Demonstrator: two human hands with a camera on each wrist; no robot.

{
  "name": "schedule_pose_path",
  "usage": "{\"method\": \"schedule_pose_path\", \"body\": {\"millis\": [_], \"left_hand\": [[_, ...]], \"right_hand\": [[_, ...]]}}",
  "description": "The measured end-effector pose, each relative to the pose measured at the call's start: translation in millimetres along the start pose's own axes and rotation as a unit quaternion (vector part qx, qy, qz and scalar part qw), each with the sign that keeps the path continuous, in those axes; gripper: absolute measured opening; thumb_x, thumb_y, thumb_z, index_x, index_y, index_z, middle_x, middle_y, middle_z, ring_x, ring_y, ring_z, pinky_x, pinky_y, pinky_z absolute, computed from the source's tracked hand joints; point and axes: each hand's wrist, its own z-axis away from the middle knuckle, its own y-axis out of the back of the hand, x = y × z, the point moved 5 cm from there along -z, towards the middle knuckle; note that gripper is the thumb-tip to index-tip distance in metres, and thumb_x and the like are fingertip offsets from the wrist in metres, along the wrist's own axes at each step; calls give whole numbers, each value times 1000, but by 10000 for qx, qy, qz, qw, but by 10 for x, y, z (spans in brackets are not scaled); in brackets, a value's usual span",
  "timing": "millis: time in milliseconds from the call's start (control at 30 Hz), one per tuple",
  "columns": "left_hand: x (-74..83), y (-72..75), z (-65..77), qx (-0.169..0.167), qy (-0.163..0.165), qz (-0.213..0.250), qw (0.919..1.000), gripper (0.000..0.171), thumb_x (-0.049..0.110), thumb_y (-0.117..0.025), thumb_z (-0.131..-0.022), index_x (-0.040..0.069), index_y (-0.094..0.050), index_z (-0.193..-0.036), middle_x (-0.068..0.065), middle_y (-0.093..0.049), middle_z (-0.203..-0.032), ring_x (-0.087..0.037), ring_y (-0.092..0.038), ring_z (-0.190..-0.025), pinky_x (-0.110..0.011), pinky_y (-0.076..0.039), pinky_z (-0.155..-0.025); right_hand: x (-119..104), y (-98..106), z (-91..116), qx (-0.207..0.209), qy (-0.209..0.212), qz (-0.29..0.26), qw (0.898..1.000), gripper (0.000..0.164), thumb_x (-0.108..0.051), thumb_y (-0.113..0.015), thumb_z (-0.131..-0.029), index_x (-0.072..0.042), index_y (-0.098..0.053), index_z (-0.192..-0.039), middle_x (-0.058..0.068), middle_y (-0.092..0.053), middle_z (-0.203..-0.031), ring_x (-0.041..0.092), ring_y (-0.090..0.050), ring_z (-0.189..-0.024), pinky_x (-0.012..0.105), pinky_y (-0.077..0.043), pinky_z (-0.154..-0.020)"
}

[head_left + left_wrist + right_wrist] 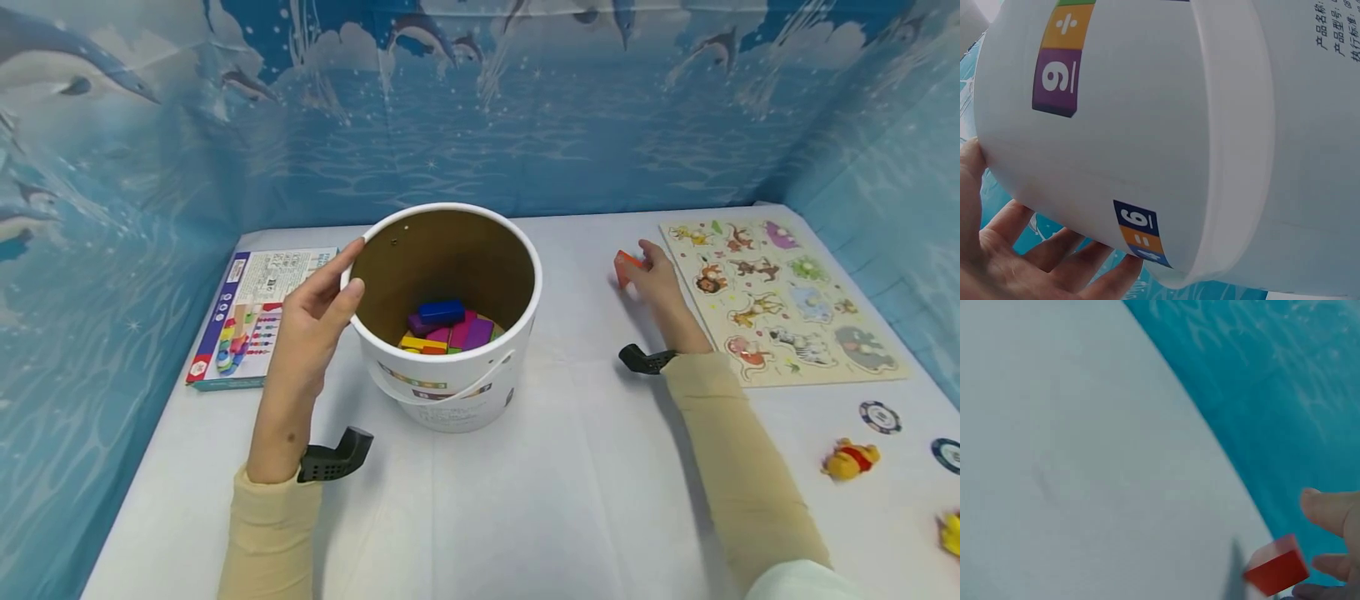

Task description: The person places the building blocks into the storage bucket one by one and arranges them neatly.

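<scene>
A white bucket (450,408) stands upright at the middle of the table, with colourful blocks (450,332) at its bottom. My left hand (311,321) rests against the left side of its rim, fingers extended and thumb apart. In the left wrist view, the fingers (1063,250) lie along the printed outer wall. To the right of the bucket, my right hand (663,292) is beside an orange-red block (624,268). The right wrist view shows this block (1277,567) next to the spread fingers, its shadow to the left; the thumb (1325,509) is apart from it.
A boxed toy (251,312) lies left of the bucket. An animal puzzle board (780,292) lies beyond my right wrist. Poker chips (880,417), a small bear figure (850,460) and a yellow toy (951,533) are at the right. Dolphin-print cloth (480,125) walls the back and sides.
</scene>
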Motion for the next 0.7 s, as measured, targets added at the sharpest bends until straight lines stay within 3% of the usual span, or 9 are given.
{"method": "schedule_pose_path", "body": {"millis": [100, 200, 333, 467, 600, 700], "left_hand": [[-2, -4, 0, -15, -6, -3, 10000, 40, 17, -53, -89, 17, -49, -128, -1, -46, -131, -22, -45, -118, -40, -42, -89], [4, -4, -3, -5, -36, -33, 10000, 40, 17, -53, -89, 17, -49, -128, -1, -46, -131, -22, -45, -118, -40, -42, -89], [9, -10, -8, -32, -41, -20, 10000, 40, 17, -53, -89, 17, -49, -129, -1, -46, -131, -22, -45, -118, -41, -41, -90], [9, -10, -7, -32, -34, -24, 10000, 40, 17, -52, -89, 17, -49, -129, -1, -46, -131, -22, -45, -118, -41, -41, -90], [3, -6, 0, -35, -16, 1, 10000, 40, 17, -52, -89, 17, -49, -129, -1, -46, -131, -22, -45, -118, -41, -41, -90], [-1, -2, 3, -35, -8, -3, 10000, 40, 17, -52, -89, 17, -48, -129, -1, -46, -132, -21, -45, -118, -41, -42, -90]], "right_hand": [[69, -85, -42, -132, 159, 641, 9977, 71, -26, -54, -87, -6, -13, -142, 22, -20, -142, 35, -26, -127, 44, -24, -104], [78, -175, -52, -64, 543, 1316, 9898, 63, -18, -53, -88, -5, -21, -140, 24, -31, -136, 38, -34, -119, 48, -27, -102], [68, -260, -3, 65, 1132, 1592, 9807, 47, -9, -51, -88, -1, -36, -132, 24, -43, -128, 37, -42, -112, 49, -32, -97], [61, -280, 60, 46, 1406, 1439, 9795, 42, -16, -53, -88, 0, -43, -125, 22, -48, -122, 34, -45, -109, 44, -35, -95], [-63, -266, 164, -413, 1279, 949, 9864, 48, -26, -55, -88, 0, -43, -126, 21, -48, -122, 31, -45, -109, 42, -37, -94], [-322, -241, 298, -855, 1148, 420, 9888, 52, -30, -55, -87, -3, -42, -129, 18, -48, -123, 26, -46, -106, 40, -40, -92]]}}
